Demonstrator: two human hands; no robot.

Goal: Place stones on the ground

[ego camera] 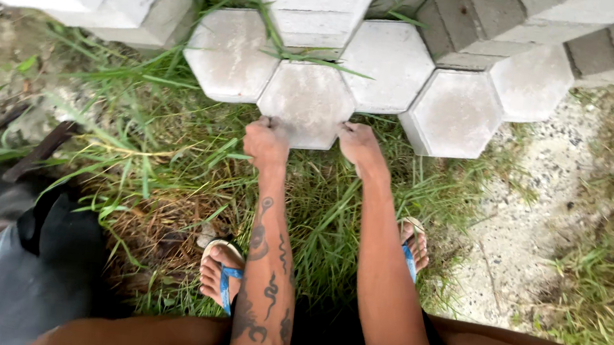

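You gripped the grey hexagonal concrete paver (306, 103) with both hands.
Your left hand (266, 141) clasped its lower-left corner, your right hand (359, 143) its lower-right; the slab lay between and above both fists.

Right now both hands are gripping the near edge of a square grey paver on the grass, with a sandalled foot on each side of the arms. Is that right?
Not quite: the paver is hexagonal, not square. The head view shows the left hand and right hand gripping its near edge over the grass, with the left sandalled foot and right sandalled foot on either side of the arms.
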